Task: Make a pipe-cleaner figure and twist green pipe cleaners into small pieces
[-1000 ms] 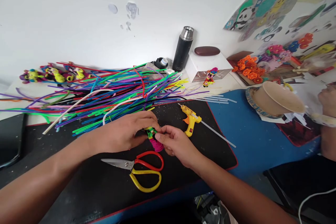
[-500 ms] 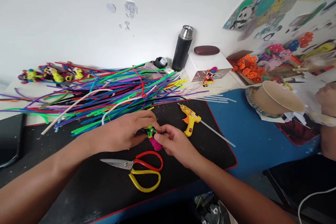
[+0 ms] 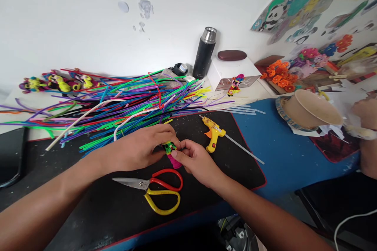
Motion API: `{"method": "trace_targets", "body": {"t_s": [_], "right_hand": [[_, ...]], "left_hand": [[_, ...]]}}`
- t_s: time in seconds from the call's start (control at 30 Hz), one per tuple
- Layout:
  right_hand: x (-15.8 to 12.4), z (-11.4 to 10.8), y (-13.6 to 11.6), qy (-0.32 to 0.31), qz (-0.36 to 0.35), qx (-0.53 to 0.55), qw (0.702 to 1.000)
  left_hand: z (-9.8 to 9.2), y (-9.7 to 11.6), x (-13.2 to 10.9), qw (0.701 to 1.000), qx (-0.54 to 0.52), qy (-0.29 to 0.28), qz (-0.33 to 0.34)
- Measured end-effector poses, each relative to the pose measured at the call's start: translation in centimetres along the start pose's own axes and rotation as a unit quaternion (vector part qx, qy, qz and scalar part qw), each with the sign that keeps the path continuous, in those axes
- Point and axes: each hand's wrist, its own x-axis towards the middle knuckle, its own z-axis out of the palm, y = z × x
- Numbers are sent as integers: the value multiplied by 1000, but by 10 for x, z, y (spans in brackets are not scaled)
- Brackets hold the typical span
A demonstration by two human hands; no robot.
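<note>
Between my two hands is a small pipe-cleaner figure (image 3: 174,161), with a magenta lower part and a green, yellow and black upper part. My left hand (image 3: 149,145) grips its top from the left, fingers curled over it. My right hand (image 3: 196,159) is closed on its right side, thumb pressed against it. The fingers cover much of the figure. Just below lie scissors (image 3: 163,181) with one red and one yellow handle, blades apart. A yellow glue gun (image 3: 216,137) with a clear glue stick rests to the right on the black mat (image 3: 97,204).
A heap of coloured pipe cleaners (image 3: 132,102) spreads behind my hands. Finished figures (image 3: 59,82) lie at the back left; another figure (image 3: 235,85) stands by a white box (image 3: 226,68). A black thermos (image 3: 204,53) stands near the wall. Another person's arm (image 3: 368,125) is at far right, near a bowl (image 3: 312,108).
Both hands stay almost in place on the figure, with only slight finger movement. The view has shifted very slightly.
</note>
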Motion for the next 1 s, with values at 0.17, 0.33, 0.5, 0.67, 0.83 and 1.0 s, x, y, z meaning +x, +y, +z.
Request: {"method": "trace_targets", "body": {"t_s": [0.17,0.33,0.5,0.67,0.83,1.0], "right_hand": [[0,0,0,1,-1,3,1000],[2,1,1,-1,-1,9,1000],[4,1,4,3,-3,16,1000],[5,1,6,3,-7,19,1000],[6,1,8,-5,-5,30,1000],[6,5,7,-13,5,38,999]], "left_hand": [[0,0,1,1000,5,-16,-12],[1,-1,1,1000,4,-19,-19],[2,-1,1,1000,4,-16,-16],[2,-2,1,1000,2,-13,-16],[4,-4,-1,1000,-4,-11,-16],[4,-5,-5,1000,-4,-11,-20]]}}
